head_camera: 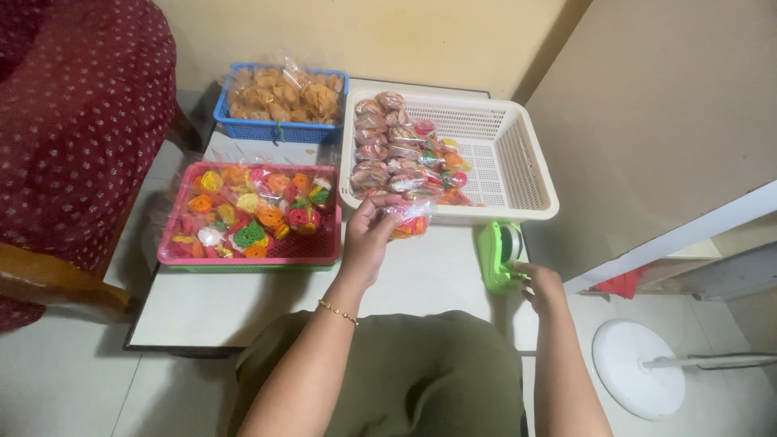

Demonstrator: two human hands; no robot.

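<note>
At the near rim of the cream basket (530,174), the left hand (366,239) pinched a small clear packet of coloured snacks (409,220) by its top, fingers pressed together on the plastic, the packet hanging just over the rim and above the white tabletop (437,279). The right hand (541,282) lay curled against the green sealing tool (498,255), touching its near end; whether it gripped the tool or only rested on it, I could not tell.

The hold looked thin to me: a pinch on slippery plastic could let the packet slide and drop short of the basket. The sealed packets (401,154) were heaped on the left side of the basket, near its wall, so one more laid there might roll off the pile. The green tool sat close to the tabletop's right edge, and a nudge from the hand could tip it to the floor.

Open room lay on the bare tabletop in front of the person and in the empty right half of the basket. The red tray (251,255) of loose snacks and the blue basket (279,129) crowded the left and far side.
</note>
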